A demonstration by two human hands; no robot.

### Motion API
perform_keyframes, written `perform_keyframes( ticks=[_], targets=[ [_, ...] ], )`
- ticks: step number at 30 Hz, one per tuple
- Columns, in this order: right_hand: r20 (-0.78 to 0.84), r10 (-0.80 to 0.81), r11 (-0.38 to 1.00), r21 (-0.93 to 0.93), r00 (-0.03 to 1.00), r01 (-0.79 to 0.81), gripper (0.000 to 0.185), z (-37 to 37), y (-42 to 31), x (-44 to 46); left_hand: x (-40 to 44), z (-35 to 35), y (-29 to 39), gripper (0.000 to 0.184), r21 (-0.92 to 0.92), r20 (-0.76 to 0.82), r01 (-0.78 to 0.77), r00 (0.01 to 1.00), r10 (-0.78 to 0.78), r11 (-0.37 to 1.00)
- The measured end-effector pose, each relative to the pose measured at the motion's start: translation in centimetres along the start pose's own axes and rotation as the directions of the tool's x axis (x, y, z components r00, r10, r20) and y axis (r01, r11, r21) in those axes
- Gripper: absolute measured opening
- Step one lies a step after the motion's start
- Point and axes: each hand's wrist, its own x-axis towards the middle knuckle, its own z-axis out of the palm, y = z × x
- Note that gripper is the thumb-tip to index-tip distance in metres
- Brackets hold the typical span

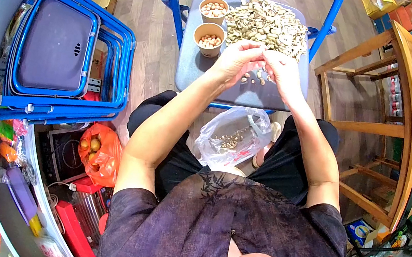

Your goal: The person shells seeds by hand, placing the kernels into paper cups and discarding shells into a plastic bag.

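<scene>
My left hand point(240, 61) and my right hand point(282, 70) meet over the grey seat point(197, 81) of a blue-framed chair. Fingers of both are pinched together, and whatever lies between them is too small to make out. Behind them spreads a heap of peanut shells point(269, 25). Two paper cups stand to the left of the heap, the back one point(213, 11) and the front one point(209, 40), both with shelled peanuts inside. Several loose pieces point(253, 80) lie on the seat just below my hands.
Between my knees is a clear plastic bag point(231, 138) with several small peanuts in it. Folded blue chairs point(59, 44) stand at the left, above an orange bag point(98, 154) of round items. A wooden frame table point(406, 135) is at the right.
</scene>
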Motion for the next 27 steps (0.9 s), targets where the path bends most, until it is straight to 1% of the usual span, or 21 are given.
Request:
perform_keyframes(
  ticks=[1, 3, 4, 6, 7, 9, 11, 13, 14, 15, 16, 17, 18, 19, 20, 22, 23, 24, 25, 26, 27],
  targets=[
    [0.0, 0.0, 1.0, 0.0, 1.0, 0.0, 0.026, 0.0, 0.2, 0.0, 0.1, -0.1, -0.1, 0.023, 0.023, -0.006, -0.01, 1.0, 0.01, 1.0],
    [-0.012, -0.122, 0.984, -0.133, 0.993, 0.119, 0.025, 0.1, 0.3, 0.1, 0.3, -0.3, -0.5, 0.021, 0.029, -0.012, -0.023, 1.0, 0.023, 0.999],
    [-0.012, -0.122, 0.984, -0.134, 0.993, 0.119, 0.025, 0.2, 0.2, 0.0, 0.4, -0.4, -0.8, 0.02, 0.035, -0.018, -0.036, 0.999, 0.036, 0.999],
    [-0.025, -0.229, 0.959, -0.175, 0.973, 0.221, 0.023, 0.6, 0.0, -0.1, 0.4, -0.6, -1.1, 0.018, 0.018, -0.009, -0.053, 0.999, 0.053, 0.998],
    [-0.025, -0.229, 0.959, -0.175, 0.973, 0.221, 0.023, 0.6, 0.1, -0.1, 0.5, -0.6, -1.2, 0.017, 0.001, -0.001, -0.069, 0.998, 0.069, 0.998],
    [-0.052, -0.273, 0.935, -0.248, 0.961, 0.253, 0.021, 0.6, 0.3, -0.1, 0.5, -0.7, -1.3, 0.017, -0.025, -0.003, -0.058, 0.998, 0.058, 0.998],
    [-0.037, -0.264, 0.929, -0.277, 0.964, 0.244, 0.021, 0.3, 0.3, 0.0, 0.5, -0.5, -1.3, 0.017, -0.05, -0.001, -0.047, 0.999, 0.047, 0.998],
    [-0.024, -0.262, 0.92, -0.308, 0.965, 0.243, 0.021, -0.1, 0.5, 0.0, 0.1, 0.2, -1.0, 0.018, -0.008, -0.058, -0.047, 0.997, 0.047, 0.999],
    [-0.011, -0.246, 0.915, -0.332, 0.969, 0.228, 0.022, -0.2, 0.8, 0.0, 0.4, -0.3, -1.4, 0.021, -0.007, -0.022, -0.069, 0.997, 0.069, 0.998],
    [0.001, -0.243, 0.905, -0.359, 0.97, 0.227, 0.023, -0.4, 0.7, 0.3, 0.7, -0.6, -1.6, 0.021, -0.016, -0.028, -0.071, 0.997, 0.07, 0.997],
    [-0.006, -0.244, 0.911, -0.345, 0.97, 0.227, 0.025, -0.2, 0.4, 0.2, 0.8, -0.7, -1.8, 0.021, -0.021, -0.025, -0.078, 0.997, 0.078, 0.997],
    [-0.013, -0.219, 0.913, -0.355, 0.976, 0.201, 0.026, -0.3, 0.1, 0.2, 0.8, -0.5, -1.7, 0.021, -0.01, -0.035, -0.073, 0.997, 0.072, 0.997],
    [-0.014, -0.224, 0.923, -0.325, 0.974, 0.208, 0.026, -0.3, -0.1, 0.1, 0.7, -0.3, -1.6, 0.021, 0.0, -0.044, -0.068, 0.997, 0.068, 0.998],
    [-0.049, -0.179, 0.943, -0.295, 0.983, 0.156, 0.026, -0.2, -0.1, 0.1, 0.8, -0.3, -1.7, 0.021, -0.01, -0.042, -0.069, 0.997, 0.068, 0.998],
    [-0.047, -0.209, 0.953, -0.235, 0.977, 0.192, 0.025, -0.6, 0.9, 0.5, 0.7, -0.2, -1.7, 0.021, -0.009, -0.014, -0.089, 0.996, 0.088, 0.996],
    [-0.065, -0.209, 0.971, -0.132, 0.976, 0.199, 0.024, -0.2, 0.8, 0.4, 0.5, 0.5, -1.4, 0.021, -0.048, -0.033, -0.077, 0.997, 0.075, 0.996],
    [-0.067, -0.22, 0.968, -0.134, 0.973, 0.21, 0.024, -0.4, 0.8, 0.4, 0.4, 0.6, -1.4, 0.02, -0.065, -0.017, -0.068, 0.998, 0.067, 0.996],
    [-0.068, -0.217, 0.961, -0.19, 0.974, 0.201, 0.023, -0.4, 0.6, 0.2, 0.5, 0.5, -1.4, 0.02, -0.062, -0.01, -0.07, 0.998, 0.07, 0.996],
    [-0.071, -0.209, 0.951, -0.245, 0.975, 0.187, 0.022, -0.4, 0.4, 0.0, 0.5, 0.5, -1.4, 0.019, -0.099, -0.014, -0.037, 0.999, 0.035, 0.994],
    [-0.073, -0.209, 0.951, -0.247, 0.975, 0.185, 0.022, -0.4, 0.3, -0.3, 0.4, 0.3, -1.7, 0.019, -0.138, -0.018, -0.001, 1.0, -0.001, 0.99],
    [-0.076, -0.297, 0.904, -0.344, 0.952, 0.254, 0.022, -0.2, -0.3, -0.7, -0.1, 1.1, -1.2, 0.019, -0.16, -0.031, 0.023, 0.999, -0.028, 0.987]
  ],
)
